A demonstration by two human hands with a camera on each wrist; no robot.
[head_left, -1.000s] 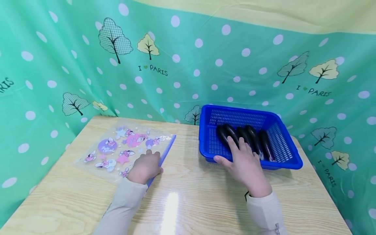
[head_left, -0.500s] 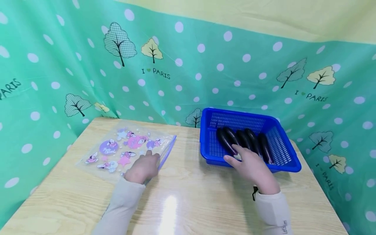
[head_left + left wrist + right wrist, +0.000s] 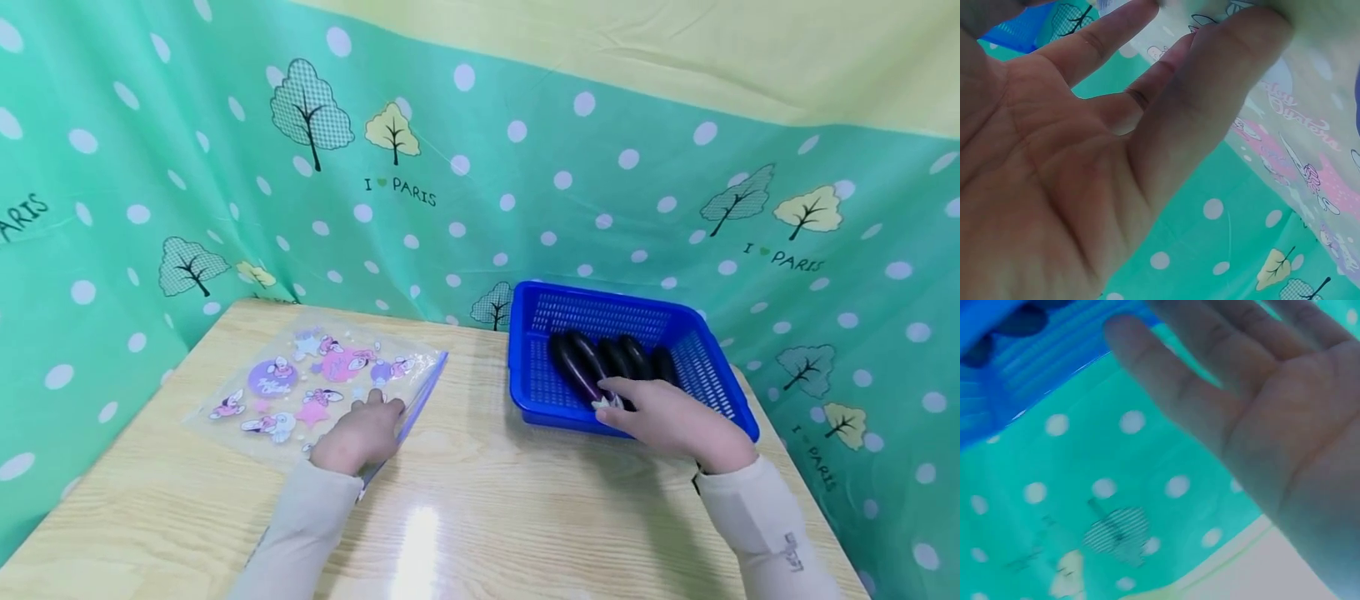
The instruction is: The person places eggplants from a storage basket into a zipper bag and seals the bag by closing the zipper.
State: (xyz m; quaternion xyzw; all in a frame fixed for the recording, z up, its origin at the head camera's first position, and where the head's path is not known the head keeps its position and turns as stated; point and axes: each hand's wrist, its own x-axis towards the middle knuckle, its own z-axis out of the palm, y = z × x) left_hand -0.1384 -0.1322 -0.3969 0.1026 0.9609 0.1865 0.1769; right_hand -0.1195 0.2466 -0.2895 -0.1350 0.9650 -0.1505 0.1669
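In the head view, my left hand [image 3: 362,432] rests over the purple zip edge of a clear zip-lock bag [image 3: 318,379] printed with cartoon figures, lying flat on the table. The left wrist view shows its thumb [image 3: 1210,94] extended against the bag, fingers only slightly bent. My right hand [image 3: 667,417] reaches over the near rim of a blue plastic basket [image 3: 551,406]. Its thumb and index finger are at the stem end of the leftmost eggplants [image 3: 577,367]; a firm grip is not visible. In the right wrist view its fingers look fairly straight. Several dark eggplants lie side by side inside; the hand hides some ends.
The wooden table [image 3: 480,517] carries the bag on the left and the basket on the right, with bare wood between them. A green dotted curtain [image 3: 420,258] hangs behind and at both sides.
My right hand has turned, its forearm swinging rightward, and its thumb and index finger have moved to the eggplants' stem ends. The left hand stays on the bag's zip edge.
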